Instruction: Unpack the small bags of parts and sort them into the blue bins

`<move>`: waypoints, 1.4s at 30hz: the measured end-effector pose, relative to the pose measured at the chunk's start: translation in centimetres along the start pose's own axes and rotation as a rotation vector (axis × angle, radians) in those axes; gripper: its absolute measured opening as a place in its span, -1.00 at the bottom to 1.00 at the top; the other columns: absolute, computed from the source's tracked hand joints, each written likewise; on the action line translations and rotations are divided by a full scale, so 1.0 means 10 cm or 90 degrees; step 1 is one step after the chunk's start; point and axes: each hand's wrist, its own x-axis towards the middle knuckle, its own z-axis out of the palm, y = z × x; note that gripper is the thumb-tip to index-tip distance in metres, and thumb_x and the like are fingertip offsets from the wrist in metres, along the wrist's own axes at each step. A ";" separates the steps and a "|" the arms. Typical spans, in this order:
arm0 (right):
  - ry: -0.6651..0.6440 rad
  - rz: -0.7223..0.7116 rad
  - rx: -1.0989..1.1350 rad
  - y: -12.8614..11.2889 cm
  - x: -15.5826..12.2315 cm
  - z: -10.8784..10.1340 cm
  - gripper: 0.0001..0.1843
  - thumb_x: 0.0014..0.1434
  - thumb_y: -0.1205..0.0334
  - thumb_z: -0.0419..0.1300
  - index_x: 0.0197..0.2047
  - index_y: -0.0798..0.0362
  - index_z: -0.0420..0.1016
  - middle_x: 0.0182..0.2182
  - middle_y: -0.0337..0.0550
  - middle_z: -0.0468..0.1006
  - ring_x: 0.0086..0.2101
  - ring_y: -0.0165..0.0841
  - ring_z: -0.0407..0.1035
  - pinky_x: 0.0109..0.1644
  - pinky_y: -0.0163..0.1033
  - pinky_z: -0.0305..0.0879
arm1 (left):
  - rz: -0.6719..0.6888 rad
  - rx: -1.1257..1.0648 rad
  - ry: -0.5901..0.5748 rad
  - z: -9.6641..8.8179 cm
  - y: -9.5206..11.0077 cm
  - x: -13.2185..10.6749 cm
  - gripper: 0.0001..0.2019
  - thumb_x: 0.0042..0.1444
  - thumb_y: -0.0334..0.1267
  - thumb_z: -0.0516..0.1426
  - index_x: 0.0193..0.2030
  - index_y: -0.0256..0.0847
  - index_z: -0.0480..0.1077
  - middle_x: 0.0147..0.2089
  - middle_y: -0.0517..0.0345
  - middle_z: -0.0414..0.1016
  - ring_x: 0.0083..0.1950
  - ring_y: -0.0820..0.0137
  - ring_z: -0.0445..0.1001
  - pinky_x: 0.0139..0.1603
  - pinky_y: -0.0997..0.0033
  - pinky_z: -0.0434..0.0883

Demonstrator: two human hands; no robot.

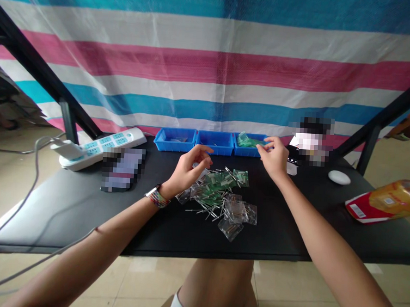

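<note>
My left hand (192,167) hovers at the left edge of a loose pile, its fingers curved and apart, and I see nothing held in it. The pile mixes green circuit-board-like packets (217,182), thin silver rivet-like pins (211,209) and small clear bags (235,210) with thin pieces inside. At the right end of a row of blue bins, my right hand (274,158) has thumb and forefinger apart by the bin's rim. Green packets (248,141) lie in that right bin (244,152). The middle bin (214,149) and left bin (175,146) hold a few small pieces.
A white power strip (103,148) with a plug and grey cable (35,175), and a phone (123,170), lie at left. On the right are a white oval object (339,177) and a red-and-yellow bottle (387,201) on its side. A striped sheet (210,66) hangs behind the black table (290,242).
</note>
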 end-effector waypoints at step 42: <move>-0.636 0.087 0.141 -0.22 -0.03 -0.24 -0.77 0.00 0.20 0.42 -0.30 0.05 0.49 -0.41 -0.23 0.57 -0.39 -0.34 0.44 -0.34 -0.26 0.34 | 0.133 0.253 -0.315 -0.05 -0.08 0.04 -0.69 0.43 -0.14 0.23 0.22 -0.05 0.64 0.23 -0.03 0.68 0.23 0.10 0.61 0.31 0.00 0.43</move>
